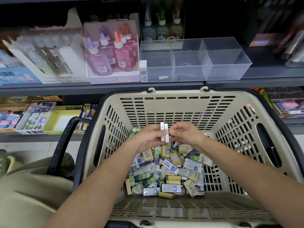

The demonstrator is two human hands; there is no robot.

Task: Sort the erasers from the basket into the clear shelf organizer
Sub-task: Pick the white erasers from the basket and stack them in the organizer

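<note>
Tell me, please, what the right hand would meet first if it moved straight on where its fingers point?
The white erasers held by the left hand; the right hand may already touch them.

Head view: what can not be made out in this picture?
- Held erasers: print too small; the left hand hides their count.
- Right hand: pinching or only touching them, unclear from the head view.
- Upper right shelf goods: blurred.
- Basket: near rim cut by bottom edge.
</note>
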